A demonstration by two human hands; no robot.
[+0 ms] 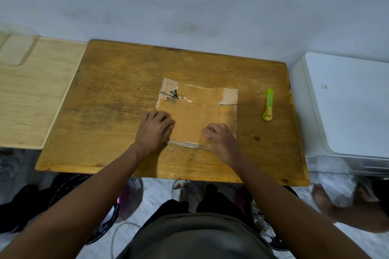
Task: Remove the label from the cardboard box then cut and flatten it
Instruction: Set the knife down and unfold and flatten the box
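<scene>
- Head view looks down on a worn brown wooden desk (117, 99) with the cardboard box (195, 115) lying flattened near its middle.
- Glossy brown tape covers most of the cardboard box; a bare flap with red dashes and black print sits at its far left corner, and a plain flap at its far right corner.
- Left hand (154, 129) rests palm down on the near left edge of the cardboard box, wrist low, forearm reaching in from the near left.
- Its fingers (169, 125) are curled, tips pressed onto the cardboard; this grip is bent but closes on nothing.
- Right hand (221, 139) lies palm down on the near right corner of the cardboard box, forearm coming in from the near right.
- Its fingers (208, 130) are bent, tips at the taped surface; whether they pinch tape or only press, I cannot tell.
- Both hands are apart, with a strip of the cardboard box showing between them.
- Green utility knife (268, 104) lies on the desk to the right of the cardboard box, well apart from it, touched by neither hand.
- Pale wooden board (31, 90) sits left of the desk, and a white cabinet (347, 107) stands right of it.
</scene>
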